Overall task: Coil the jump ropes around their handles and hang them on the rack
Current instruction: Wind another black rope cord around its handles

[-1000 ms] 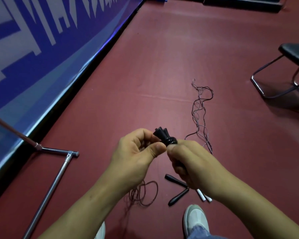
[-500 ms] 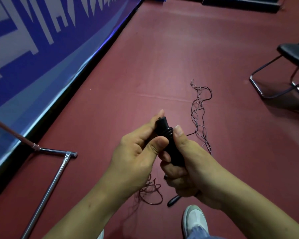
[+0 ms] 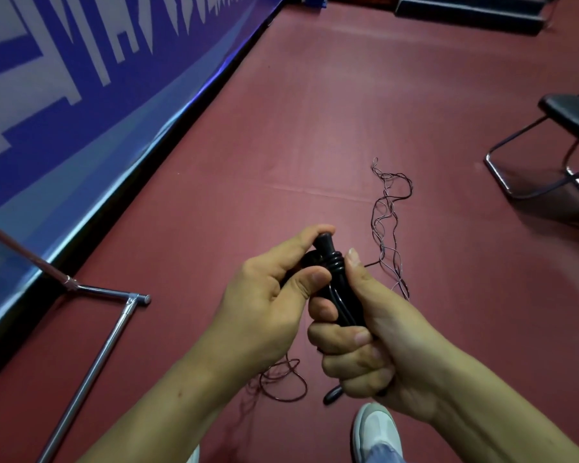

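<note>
Black handles (image 3: 341,300), rope-wrapped, upright

Dim, even light; wide-angle bending at edges; slightly soft focus

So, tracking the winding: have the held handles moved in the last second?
Yes. The handles have risen up-frame, tips farther out, while the rack foot stayed put.

The handles (image 3: 339,289) sit at centre; loose rope (image 3: 385,228) lies on the floor (image 3: 315,111) at one o'clock, chair (image 3: 569,118) at two, rack (image 3: 97,362) at eight, shoe (image 3: 376,429) at six.
</note>
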A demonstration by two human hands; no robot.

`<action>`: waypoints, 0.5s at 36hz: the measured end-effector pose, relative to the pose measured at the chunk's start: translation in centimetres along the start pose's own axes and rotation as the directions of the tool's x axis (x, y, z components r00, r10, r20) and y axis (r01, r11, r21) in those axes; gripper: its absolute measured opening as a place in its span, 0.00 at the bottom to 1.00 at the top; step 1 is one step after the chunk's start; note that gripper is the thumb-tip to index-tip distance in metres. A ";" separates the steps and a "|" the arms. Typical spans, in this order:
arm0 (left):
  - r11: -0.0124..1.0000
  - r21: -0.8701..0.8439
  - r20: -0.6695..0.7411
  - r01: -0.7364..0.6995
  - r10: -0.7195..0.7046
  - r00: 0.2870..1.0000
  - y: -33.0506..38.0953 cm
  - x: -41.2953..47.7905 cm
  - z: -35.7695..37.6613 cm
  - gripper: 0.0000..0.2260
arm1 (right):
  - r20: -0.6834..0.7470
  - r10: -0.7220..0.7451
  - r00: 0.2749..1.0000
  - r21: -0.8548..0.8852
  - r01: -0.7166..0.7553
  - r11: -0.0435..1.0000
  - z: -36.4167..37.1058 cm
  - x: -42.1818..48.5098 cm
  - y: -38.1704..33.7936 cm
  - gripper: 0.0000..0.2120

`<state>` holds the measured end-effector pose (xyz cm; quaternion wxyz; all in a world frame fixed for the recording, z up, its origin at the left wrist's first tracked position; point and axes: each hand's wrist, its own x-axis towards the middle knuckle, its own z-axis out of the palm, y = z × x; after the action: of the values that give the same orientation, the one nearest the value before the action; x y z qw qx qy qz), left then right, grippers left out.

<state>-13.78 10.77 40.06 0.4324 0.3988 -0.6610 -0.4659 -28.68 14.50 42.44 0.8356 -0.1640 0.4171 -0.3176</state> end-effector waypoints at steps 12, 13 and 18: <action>0.952 -0.294 0.110 0.084 -0.054 0.993 0.3 0.1 -0.6 0.18 | 0.019 0.011 1.000 -0.035 -0.011 0.999 0.5 -0.1 -0.2 0.31; 0.947 -0.306 0.142 0.102 -0.060 0.988 0.2 0.1 -0.8 0.18 | 0.025 0.008 1.000 -0.037 -0.007 0.999 0.5 -0.1 -0.3 0.31; 0.964 -0.234 0.240 0.124 -0.066 0.968 -0.4 0.4 -1.8 0.22 | 0.069 0.036 0.997 -0.010 -0.036 0.999 0.3 0.0 -0.2 0.32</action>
<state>-12.20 9.81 40.09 0.3762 0.3166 -0.6234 -0.6080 -28.54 14.35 42.73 0.8544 -0.1709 0.3922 -0.2948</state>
